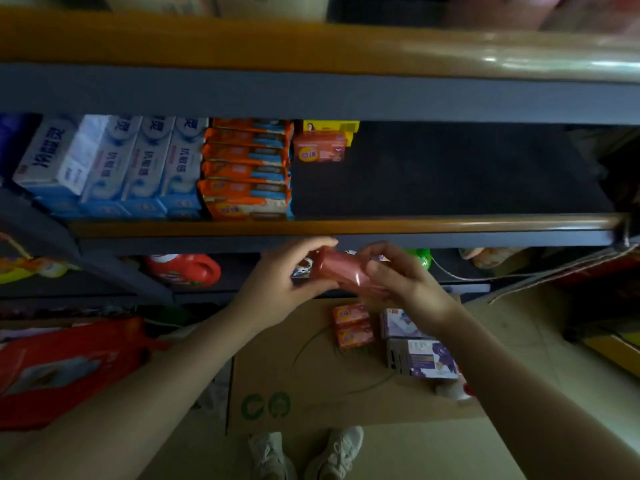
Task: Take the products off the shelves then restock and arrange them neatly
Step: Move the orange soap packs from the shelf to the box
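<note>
Both hands hold one pink-red soap pack (341, 271) just below the middle shelf's front edge (450, 226). My left hand (287, 275) grips its left end and my right hand (401, 275) its right end. On that shelf stand white-blue toothpaste boxes (114, 164), a stack of orange soap packs (247, 171), and one red soap pack (320, 147) in front of a yellow box (332, 126). The shelf's right half (450, 171) is bare. Below, on a flat cardboard sheet (311, 386), lie two orange-red soap packs (353, 325) and purple soap boxes (420, 348).
A red detergent bottle (183, 270) and a green item (420, 258) sit on the lower shelf. A red pack (65, 368) lies at the left on the floor. My white shoes (304, 452) stand near the cardboard's front edge. A thick upper shelf edge (311, 46) overhangs.
</note>
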A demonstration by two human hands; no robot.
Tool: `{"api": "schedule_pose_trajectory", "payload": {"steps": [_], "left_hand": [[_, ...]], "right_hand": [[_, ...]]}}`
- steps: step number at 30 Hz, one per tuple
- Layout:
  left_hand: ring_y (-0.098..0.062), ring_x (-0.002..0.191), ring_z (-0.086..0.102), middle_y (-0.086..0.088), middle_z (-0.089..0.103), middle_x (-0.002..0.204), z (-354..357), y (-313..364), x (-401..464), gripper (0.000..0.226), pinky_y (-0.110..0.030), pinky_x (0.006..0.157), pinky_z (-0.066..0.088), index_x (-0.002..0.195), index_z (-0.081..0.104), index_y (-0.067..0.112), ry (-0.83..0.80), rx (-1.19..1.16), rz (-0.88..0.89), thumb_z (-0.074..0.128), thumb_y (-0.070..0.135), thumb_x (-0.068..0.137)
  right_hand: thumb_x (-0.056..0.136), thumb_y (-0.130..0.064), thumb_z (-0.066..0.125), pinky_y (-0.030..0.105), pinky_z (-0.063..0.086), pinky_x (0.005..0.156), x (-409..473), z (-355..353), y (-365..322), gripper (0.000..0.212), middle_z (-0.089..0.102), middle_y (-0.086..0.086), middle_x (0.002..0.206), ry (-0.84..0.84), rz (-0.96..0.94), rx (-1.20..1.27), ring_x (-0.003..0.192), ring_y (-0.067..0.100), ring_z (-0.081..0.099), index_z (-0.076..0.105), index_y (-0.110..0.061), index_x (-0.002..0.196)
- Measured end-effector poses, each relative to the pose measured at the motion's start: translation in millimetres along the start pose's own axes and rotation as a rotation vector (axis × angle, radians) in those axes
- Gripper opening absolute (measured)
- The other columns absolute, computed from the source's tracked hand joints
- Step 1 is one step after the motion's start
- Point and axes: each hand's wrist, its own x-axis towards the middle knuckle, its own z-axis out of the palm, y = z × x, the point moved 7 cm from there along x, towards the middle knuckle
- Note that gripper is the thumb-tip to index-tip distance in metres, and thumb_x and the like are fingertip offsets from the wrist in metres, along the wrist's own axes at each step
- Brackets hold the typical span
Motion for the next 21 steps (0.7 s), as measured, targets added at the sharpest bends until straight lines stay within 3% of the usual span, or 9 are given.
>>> {"api": "schedule_pose_trajectory", "payload": {"steps": [2,4,7,10,13,17,21], "left_hand": [[0.013,0.104,0.051,0.022,0.054,0.113,11.7,-9.2,-5.4,0.046,-0.006,0.084,0.040,0.116,0.049,0.033,-0.028,-0.162,-0.173,0.072,0.036,0.076],[0.007,0.101,0.055,0.015,0.056,0.113,23.8,-17.9,-8.9,0.042,-0.011,0.081,0.045,0.117,0.050,0.035,-0.054,-0.275,-0.313,0.067,0.034,0.078],[0.003,0.081,0.062,0.007,0.059,0.104,45.3,-31.5,-15.1,0.025,-0.015,0.068,0.049,0.109,0.054,0.032,-0.075,-0.488,-0.527,0.059,0.020,0.087],[-0.009,0.063,0.064,0.001,0.061,0.090,72.3,-45.5,-29.5,0.015,-0.019,0.058,0.048,0.103,0.057,0.026,-0.089,-0.776,-0.796,0.050,0.017,0.092],[-0.011,0.057,0.060,0.000,0.063,0.071,95.1,-50.6,-42.2,0.021,-0.021,0.057,0.044,0.106,0.057,0.016,-0.172,-0.986,-0.936,0.049,0.025,0.089],[-0.013,0.059,0.059,-0.004,0.065,0.071,111.7,-56.8,-52.3,0.028,-0.024,0.060,0.043,0.101,0.057,0.015,-0.210,-1.034,-1.002,0.054,0.031,0.078],[-0.012,0.060,0.063,-0.004,0.065,0.084,107.2,-64.7,-51.0,0.015,-0.023,0.057,0.045,0.098,0.054,0.018,-0.154,-0.791,-0.937,0.058,0.024,0.085]], "right_hand": [[0.081,-0.043,0.062,0.024,0.051,0.057,-2.9,-4.3,14.5,0.041,0.062,0.001,0.081,0.039,0.092,0.122,0.069,0.013,0.064,0.057,-0.010,0.105],[0.078,-0.055,0.051,0.021,0.045,0.053,-5.7,-10.1,24.3,0.050,0.062,0.000,0.069,0.083,0.130,0.129,0.060,0.009,0.060,0.059,-0.010,0.097],[0.073,-0.062,0.043,0.022,0.040,0.048,-11.0,-21.5,35.1,0.066,0.061,0.010,0.070,0.156,0.157,0.108,0.056,0.018,0.059,0.061,-0.003,0.095],[0.090,-0.044,0.045,0.024,0.031,0.043,-18.7,-28.3,36.7,0.048,0.061,0.010,0.064,0.185,0.133,0.022,0.051,0.024,0.057,0.060,0.001,0.092],[0.094,-0.029,0.050,0.020,0.028,0.041,-22.4,-29.6,35.7,0.033,0.065,0.005,0.062,0.186,0.119,-0.105,0.051,0.023,0.054,0.061,0.000,0.084],[0.095,-0.029,0.051,0.013,0.031,0.037,-22.0,-34.7,47.3,0.036,0.065,0.014,0.069,0.195,0.183,-0.194,0.048,0.015,0.055,0.064,0.005,0.090],[0.095,-0.021,0.049,0.011,0.030,0.037,-21.2,-53.0,75.4,0.029,0.059,0.019,0.077,0.236,0.243,-0.250,0.049,0.016,0.046,0.061,0.005,0.098]]}}
